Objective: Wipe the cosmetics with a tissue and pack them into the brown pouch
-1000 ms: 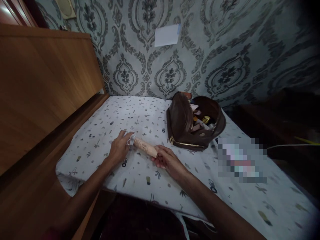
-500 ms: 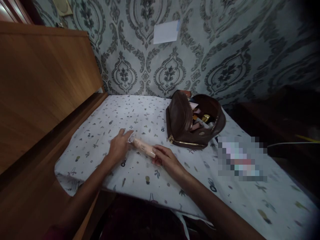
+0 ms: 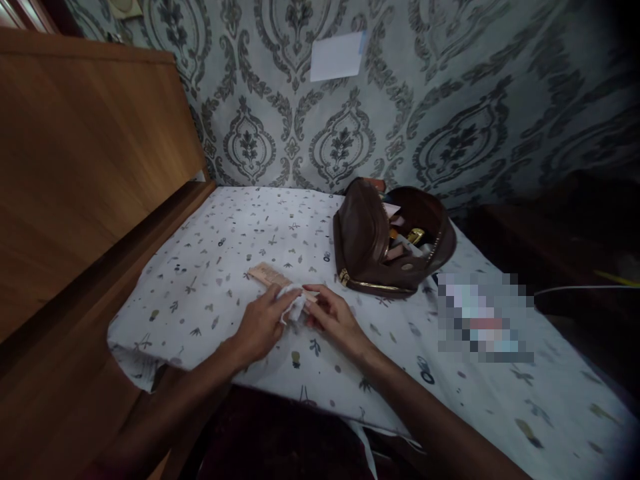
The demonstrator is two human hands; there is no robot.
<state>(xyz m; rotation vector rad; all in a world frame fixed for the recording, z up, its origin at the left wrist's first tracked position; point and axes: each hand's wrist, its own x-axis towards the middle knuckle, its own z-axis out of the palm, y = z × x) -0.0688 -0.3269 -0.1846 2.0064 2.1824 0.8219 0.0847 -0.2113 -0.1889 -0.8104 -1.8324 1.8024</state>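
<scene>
A peach-coloured squeeze tube (image 3: 267, 275) slants over the near middle of the cloth-covered table, its flat end pointing up and left. Closed around the tube's lower right end are the fingers of my right hand (image 3: 333, 317). My left hand (image 3: 263, 325) pinches a crumpled white wipe (image 3: 295, 303) and presses it against the tube near that same end. Wipe and fingers hide most of the tube's cap end. To the right of both hands stands an unzipped brown leather bag (image 3: 367, 233) with several small cosmetics inside.
White patterned cloth (image 3: 200, 273) covers the table up to the wallpapered wall. A wooden cabinet (image 3: 95, 133) borders the left side. Right of the bag lies a blurred-out object (image 3: 483, 317), with a white cable (image 3: 575, 289) beyond it.
My left hand has moved right with the wipe, from the tube's far left end to its end near my right hand. The right hand stays on the tube.
</scene>
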